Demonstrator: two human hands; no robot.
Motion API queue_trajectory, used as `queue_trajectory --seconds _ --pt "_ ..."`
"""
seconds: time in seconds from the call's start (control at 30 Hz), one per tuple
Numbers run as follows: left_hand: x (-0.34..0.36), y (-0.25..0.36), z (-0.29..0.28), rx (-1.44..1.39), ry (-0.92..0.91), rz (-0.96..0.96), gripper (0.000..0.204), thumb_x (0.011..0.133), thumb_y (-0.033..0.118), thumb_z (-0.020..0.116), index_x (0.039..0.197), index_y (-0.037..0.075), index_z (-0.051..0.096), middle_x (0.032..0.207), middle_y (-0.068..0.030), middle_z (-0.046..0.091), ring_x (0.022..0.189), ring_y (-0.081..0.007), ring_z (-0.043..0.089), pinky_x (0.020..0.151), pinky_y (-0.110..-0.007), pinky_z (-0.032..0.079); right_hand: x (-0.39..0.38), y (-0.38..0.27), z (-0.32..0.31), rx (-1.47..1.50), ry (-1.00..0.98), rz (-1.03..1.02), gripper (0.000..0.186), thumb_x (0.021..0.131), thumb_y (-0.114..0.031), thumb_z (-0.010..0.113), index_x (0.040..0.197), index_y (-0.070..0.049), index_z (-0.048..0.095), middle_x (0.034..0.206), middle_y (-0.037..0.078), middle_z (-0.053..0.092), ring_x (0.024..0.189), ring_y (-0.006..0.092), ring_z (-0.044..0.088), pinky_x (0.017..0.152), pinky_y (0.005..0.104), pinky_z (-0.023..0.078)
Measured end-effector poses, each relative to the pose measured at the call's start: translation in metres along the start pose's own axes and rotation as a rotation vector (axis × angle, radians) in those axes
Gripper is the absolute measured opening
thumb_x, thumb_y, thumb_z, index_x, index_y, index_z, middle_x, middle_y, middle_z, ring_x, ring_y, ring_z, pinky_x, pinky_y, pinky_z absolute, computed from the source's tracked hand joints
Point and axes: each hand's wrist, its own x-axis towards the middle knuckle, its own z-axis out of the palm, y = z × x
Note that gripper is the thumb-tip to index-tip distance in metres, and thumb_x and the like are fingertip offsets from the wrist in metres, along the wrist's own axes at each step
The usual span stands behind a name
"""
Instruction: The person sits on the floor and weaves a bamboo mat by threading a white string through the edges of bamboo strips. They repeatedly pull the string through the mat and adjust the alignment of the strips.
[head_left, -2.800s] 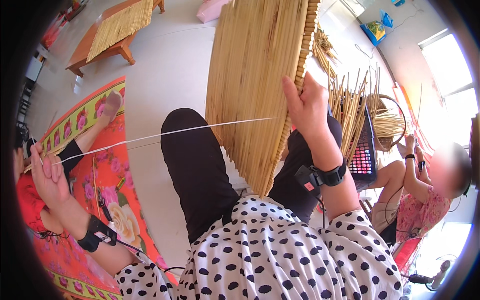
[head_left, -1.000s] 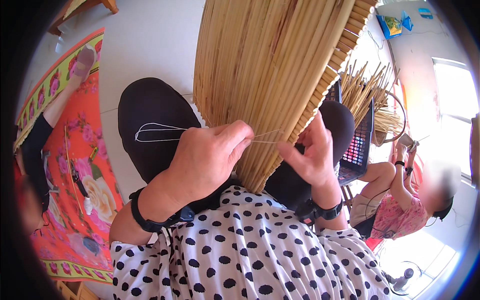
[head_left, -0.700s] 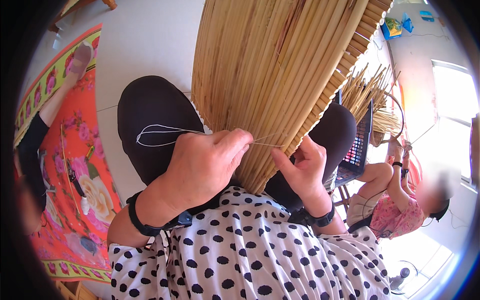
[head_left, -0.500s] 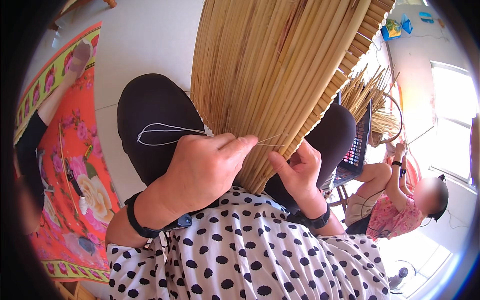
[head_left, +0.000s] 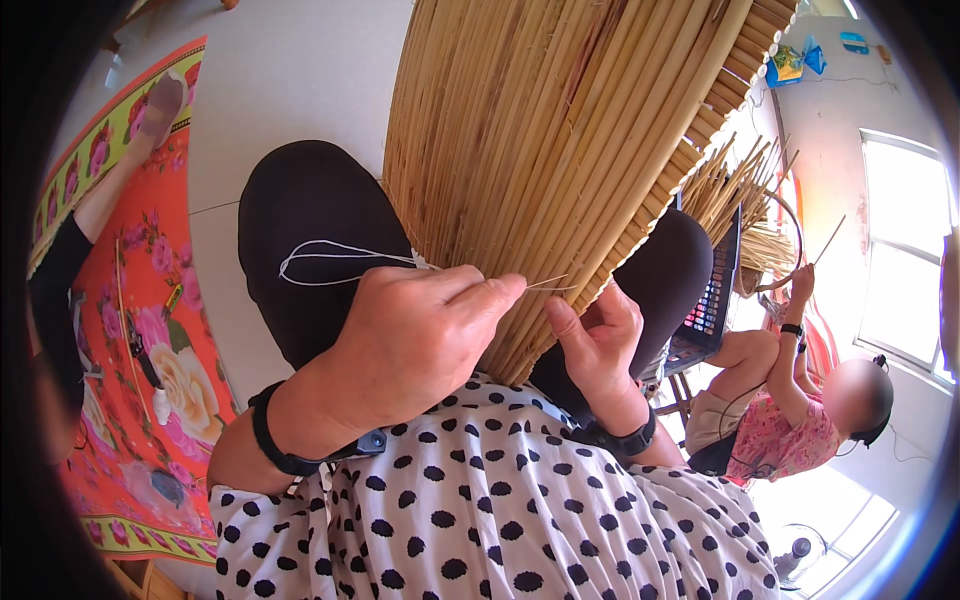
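A mat of pale reeds [head_left: 560, 120] stands between my dark-clad knees, its bottom resting at the dotted cloth on my lap. My left hand [head_left: 430, 330] is closed, thumb and finger pinching white thread [head_left: 330, 243] near the mat's lower right part. A loop of that thread hangs over my left knee, and fine strands reach from my fingertips toward the bundled right edge [head_left: 650, 210]; whether one is a needle I cannot tell. My right hand [head_left: 600, 345] grips that edge low down, thumb raised in front, other fingers curled and partly hidden behind it.
A floral red sheet [head_left: 165, 300] lies at left, with another person's leg [head_left: 120, 170] over it. At right are a black crate [head_left: 715, 290], reed bundles [head_left: 730, 190], a basket and a seated co-worker [head_left: 775, 420] holding a reed. Grey tiled floor [head_left: 270, 90] shows behind my knees.
My left hand has come from the far left, where it stretched the thread taut, to the mat. My right hand has moved down the edge. Lately both have shifted only slightly.
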Motion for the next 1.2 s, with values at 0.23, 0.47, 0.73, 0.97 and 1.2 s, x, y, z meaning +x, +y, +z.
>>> queue_trajectory --seconds 0.23,0.47,0.73,0.97,1.2 --pt "0.0021 -0.0008 0.0043 -0.017 -0.003 -0.003 0.028 0.074 -0.007 0.072 0.102 -0.002 0.069 0.067 -0.0089 0.06 0.055 -0.0239 0.062 0.048 -0.032 0.049 -0.0003 0.0021 -0.0012 0.0 -0.005 -0.015 0.024 0.09 -0.002 0.07 0.112 0.006 0.066 0.102 0.008 0.067 0.09 0.0112 0.062 0.078 0.0269 0.051" --pt "0.0023 0.0026 0.0036 0.033 -0.01 0.017 0.028 0.073 -0.008 0.072 0.101 -0.001 0.069 0.065 -0.0077 0.057 0.053 -0.023 0.06 0.047 -0.033 0.048 -0.0008 0.0036 -0.0016 -0.052 -0.012 -0.03 0.024 0.089 -0.002 0.071 0.111 0.006 0.067 0.101 0.009 0.067 0.088 0.0118 0.062 0.076 0.0271 0.051" --pt "0.0003 0.0041 0.0032 0.036 0.011 0.023 0.029 0.073 -0.009 0.072 0.1 -0.001 0.069 0.063 -0.007 0.056 0.051 -0.0221 0.058 0.046 -0.032 0.047 -0.0003 0.0017 -0.0008 -0.059 -0.005 -0.038 0.024 0.089 -0.003 0.072 0.11 0.006 0.067 0.1 0.009 0.067 0.087 0.0127 0.063 0.076 0.0274 0.052" --pt "0.002 0.0046 0.0047 0.041 -0.004 0.024 0.028 0.073 -0.009 0.072 0.1 -0.001 0.069 0.063 -0.0068 0.056 0.051 -0.0221 0.059 0.046 -0.032 0.047 -0.0007 0.0041 -0.0022 -0.069 0.002 -0.043 0.023 0.089 -0.004 0.072 0.109 0.006 0.067 0.098 0.009 0.067 0.085 0.0126 0.063 0.075 0.027 0.051" --pt "0.0026 0.005 0.0024 0.057 0.002 0.031 0.029 0.072 -0.008 0.072 0.1 -0.001 0.069 0.063 -0.0066 0.056 0.051 -0.0221 0.059 0.045 -0.032 0.047 0.0004 0.0002 -0.0003 -0.038 0.003 -0.004 0.024 0.089 -0.004 0.072 0.11 0.006 0.067 0.098 0.01 0.067 0.084 0.0126 0.062 0.075 0.0272 0.051"
